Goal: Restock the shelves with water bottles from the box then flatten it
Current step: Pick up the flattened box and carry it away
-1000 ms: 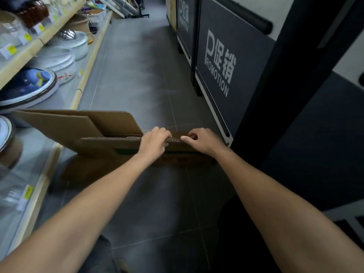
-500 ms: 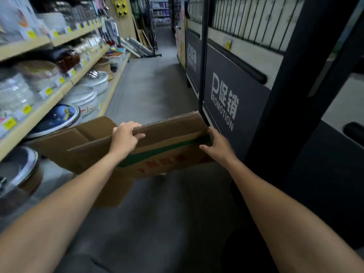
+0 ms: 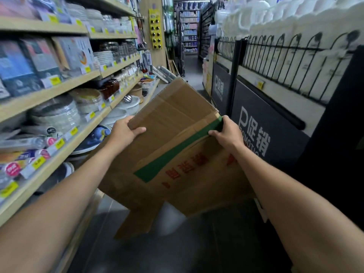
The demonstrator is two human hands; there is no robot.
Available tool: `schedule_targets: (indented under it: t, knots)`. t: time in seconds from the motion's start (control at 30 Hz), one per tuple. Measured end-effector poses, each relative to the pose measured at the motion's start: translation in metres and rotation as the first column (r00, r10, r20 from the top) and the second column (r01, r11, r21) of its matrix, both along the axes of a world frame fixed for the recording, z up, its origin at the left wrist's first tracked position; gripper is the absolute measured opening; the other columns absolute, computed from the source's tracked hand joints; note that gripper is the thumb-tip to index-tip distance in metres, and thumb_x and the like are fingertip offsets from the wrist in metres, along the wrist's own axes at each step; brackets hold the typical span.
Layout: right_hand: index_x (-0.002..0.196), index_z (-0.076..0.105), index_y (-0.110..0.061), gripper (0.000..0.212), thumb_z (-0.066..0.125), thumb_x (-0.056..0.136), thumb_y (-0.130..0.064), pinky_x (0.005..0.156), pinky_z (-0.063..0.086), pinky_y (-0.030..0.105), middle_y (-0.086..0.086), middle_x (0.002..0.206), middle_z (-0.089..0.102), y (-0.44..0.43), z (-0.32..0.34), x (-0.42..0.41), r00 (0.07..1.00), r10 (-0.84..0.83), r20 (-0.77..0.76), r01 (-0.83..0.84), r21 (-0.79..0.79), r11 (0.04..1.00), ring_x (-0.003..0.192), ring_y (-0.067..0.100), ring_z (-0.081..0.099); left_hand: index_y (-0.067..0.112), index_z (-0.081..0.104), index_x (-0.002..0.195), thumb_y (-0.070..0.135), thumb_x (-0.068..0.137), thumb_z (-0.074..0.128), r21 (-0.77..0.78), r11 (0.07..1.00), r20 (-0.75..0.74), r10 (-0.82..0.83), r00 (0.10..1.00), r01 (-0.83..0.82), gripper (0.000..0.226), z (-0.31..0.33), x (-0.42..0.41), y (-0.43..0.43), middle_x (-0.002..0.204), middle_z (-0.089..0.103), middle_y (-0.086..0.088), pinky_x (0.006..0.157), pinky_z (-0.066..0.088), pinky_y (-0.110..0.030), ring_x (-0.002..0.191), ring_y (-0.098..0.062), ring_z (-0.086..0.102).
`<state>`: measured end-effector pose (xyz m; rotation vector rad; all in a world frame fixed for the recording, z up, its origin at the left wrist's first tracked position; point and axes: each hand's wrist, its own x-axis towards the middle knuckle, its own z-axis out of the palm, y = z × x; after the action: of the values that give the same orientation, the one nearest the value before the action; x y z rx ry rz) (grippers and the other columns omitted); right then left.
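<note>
Head view: the brown corrugated cardboard box, printed with a green stripe and red characters, is already collapsed into a flat sheet and held up in the aisle, tilted, clear of the grey tiled floor. The left hand is clenched on the box's left edge, thumb on the near face. The right hand grips the upper right corner at the end of the green stripe. Loose flaps hang below the sheet, one pointing down toward the floor. No water bottles are visible here; the wooden shelves on the left carry plates, bowls and packaged goods with yellow price tags. On the right stands a dark promotion panel topped by a black wire fence.

Judging from this, restocking looks done and flattening is near its end. To finish well, press both layers together along the creases, fold the dangling flaps in line with the sheet, and keep the edges away from the crockery just beside the left arm.
</note>
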<state>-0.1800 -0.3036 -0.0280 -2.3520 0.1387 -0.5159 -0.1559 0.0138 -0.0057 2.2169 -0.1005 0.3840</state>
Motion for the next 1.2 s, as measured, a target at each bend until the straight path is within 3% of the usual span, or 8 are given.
schedule_targets:
  t: [0.33, 0.47, 0.63, 0.8, 0.87, 0.97, 1.07, 1.2]
  knots:
    - [0.084, 0.043, -0.015, 0.033, 0.074, 0.078, -0.02, 0.064, 0.035, 0.031, -0.003, 0.076, 0.054, 0.074, 0.099, 0.033, 0.991, 0.1, -0.087, -0.105, -0.055, 0.993, 0.079, 0.024, 0.054, 0.007, 0.054, 0.121, 0.016, 0.086, 0.066, 0.075, 0.981, -0.109, 0.187, 0.976, -0.179, 0.038, 0.065, 0.026, 0.046, 0.117, 0.063, -0.013, 0.086, 0.042, -0.035, 0.111, -0.031, 0.057]
    - [0.09, 0.05, -0.014, 0.026, 0.073, 0.08, -0.021, 0.067, 0.042, 0.031, 0.003, 0.088, 0.062, 0.107, 0.163, 0.035, 0.973, 0.171, -0.157, -0.201, -0.206, 0.958, 0.083, 0.025, 0.057, 0.0, 0.03, 0.143, 0.021, 0.087, 0.065, 0.04, 0.963, -0.383, 0.261, 0.886, -0.266, 0.068, 0.112, 0.034, 0.063, 0.14, 0.046, -0.011, 0.103, 0.038, -0.037, 0.127, -0.031, 0.046]
    - [0.096, 0.054, -0.011, 0.024, 0.069, 0.08, -0.021, 0.069, 0.042, 0.033, 0.01, 0.097, 0.066, 0.157, 0.232, 0.022, 0.914, 0.31, -0.263, -0.395, -0.398, 0.828, 0.092, 0.032, 0.06, -0.002, -0.011, 0.147, 0.027, 0.087, 0.065, 0.001, 0.911, -0.554, 0.344, 0.758, -0.412, 0.101, 0.182, -0.003, 0.08, 0.158, 0.002, -0.018, 0.115, 0.02, -0.031, 0.145, -0.028, 0.014]
    - [0.106, 0.053, -0.012, 0.029, 0.066, 0.082, -0.022, 0.066, 0.034, 0.032, 0.011, 0.105, 0.064, 0.199, 0.283, -0.012, 0.832, 0.421, -0.361, -0.555, -0.538, 0.635, 0.098, 0.034, 0.059, 0.006, -0.006, 0.149, 0.016, 0.085, 0.061, 0.139, 0.827, -0.242, 0.562, 0.791, -0.545, 0.093, 0.239, -0.093, 0.082, 0.158, 0.0, -0.015, 0.119, 0.013, -0.041, 0.146, -0.031, 0.006]
    - [0.104, 0.052, -0.014, 0.027, 0.065, 0.082, -0.022, 0.065, 0.035, 0.032, 0.008, 0.104, 0.064, 0.219, 0.301, -0.035, 0.771, 0.485, -0.413, -0.635, -0.551, 0.541, 0.098, 0.032, 0.06, 0.006, 0.006, 0.149, 0.013, 0.081, 0.056, 0.403, 0.758, -0.046, 0.576, 0.816, -0.512, 0.084, 0.263, -0.134, 0.083, 0.157, 0.005, -0.015, 0.117, 0.008, -0.046, 0.146, -0.032, 0.004]
    - [0.11, 0.051, -0.014, 0.03, 0.065, 0.084, -0.024, 0.067, 0.039, 0.033, 0.008, 0.107, 0.062, 0.245, 0.321, -0.08, 0.659, 0.57, -0.491, -0.744, -0.541, 0.393, 0.101, 0.03, 0.059, 0.012, 0.012, 0.148, 0.012, 0.081, 0.053, 0.705, 0.673, -0.145, 0.445, 0.884, -0.224, 0.078, 0.303, -0.188, 0.078, 0.157, 0.009, -0.009, 0.118, 0.0, -0.047, 0.146, -0.029, -0.001]
    - [0.12, 0.05, -0.017, 0.036, 0.063, 0.087, -0.026, 0.072, 0.042, 0.035, 0.007, 0.111, 0.06, 0.263, 0.33, -0.126, 0.541, 0.653, -0.53, -0.814, -0.525, 0.248, 0.107, 0.029, 0.057, 0.014, 0.015, 0.148, 0.019, 0.088, 0.052, 0.73, 0.678, -0.43, 0.355, 0.83, 0.088, 0.071, 0.323, -0.229, 0.078, 0.156, 0.015, -0.006, 0.119, 0.0, -0.046, 0.146, -0.025, 0.004]
    - [0.127, 0.046, -0.017, 0.043, 0.062, 0.088, -0.025, 0.078, 0.045, 0.038, 0.009, 0.116, 0.057, 0.272, 0.336, -0.199, 0.379, 0.738, -0.558, -0.875, -0.476, 0.09, 0.111, 0.03, 0.054, 0.015, 0.048, 0.122, 0.025, 0.085, 0.056, 0.612, 0.782, -0.612, 0.373, 0.697, 0.119, 0.039, 0.329, -0.305, 0.083, 0.121, 0.057, -0.012, 0.093, 0.041, -0.041, 0.115, -0.031, 0.051]
